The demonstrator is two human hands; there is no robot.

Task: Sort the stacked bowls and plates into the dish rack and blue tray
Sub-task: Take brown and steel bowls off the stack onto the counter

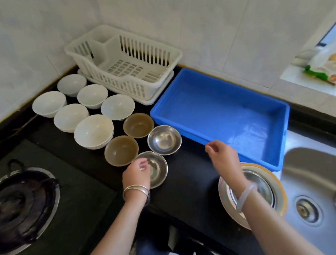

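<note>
Several white bowls stand singly on the black counter, left of the white dish rack. Two brown bowls and a steel bowl sit in front of them. My left hand pinches the near-left rim of a second steel bowl, which rests on the counter. My right hand hovers with loosely curled fingers and nothing in it, just before the front wall of the blue tray. Under my right forearm lies a stack of plates with a steel bowl on top. Rack and tray hold nothing.
A gas burner takes up the left of the counter. A steel sink lies to the right of the plate stack. Tiled walls close the corner behind the rack. A food packet lies on the sill at far right.
</note>
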